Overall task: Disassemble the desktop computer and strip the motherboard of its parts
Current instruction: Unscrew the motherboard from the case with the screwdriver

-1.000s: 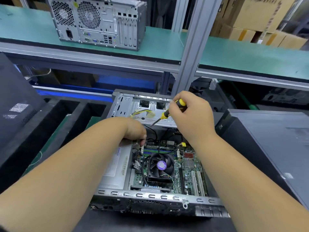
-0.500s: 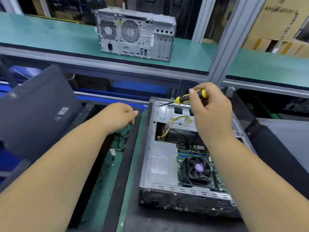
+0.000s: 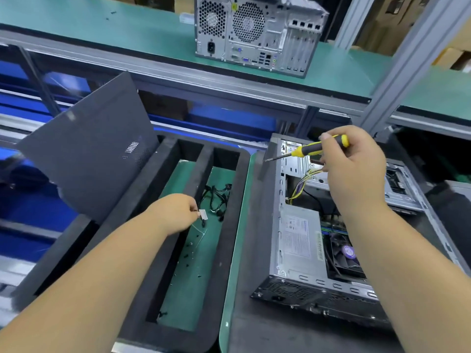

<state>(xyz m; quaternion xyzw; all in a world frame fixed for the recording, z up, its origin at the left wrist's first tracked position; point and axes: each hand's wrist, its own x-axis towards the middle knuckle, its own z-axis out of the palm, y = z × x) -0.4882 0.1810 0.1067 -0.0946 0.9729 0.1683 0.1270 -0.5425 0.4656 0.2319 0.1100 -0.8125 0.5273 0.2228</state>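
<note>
Over the black foam tray [image 3: 229, 225] on the left, the left hand [image 3: 175, 215] pinches a small white connector [image 3: 203, 213] above loose black cables [image 3: 216, 200]. Rightward, the opened desktop computer [image 3: 300, 240] lies on its side on the surface, power supply, wiring and fan exposed. Above it, the right hand [image 3: 354, 171] grasps a yellow-and-black screwdriver [image 3: 316, 149].

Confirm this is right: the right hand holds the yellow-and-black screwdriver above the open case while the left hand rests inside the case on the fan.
Not quite. The head view shows the left hand over the foam tray, pinching a small connector. The right hand does hold the screwdriver above the open case.
</note>
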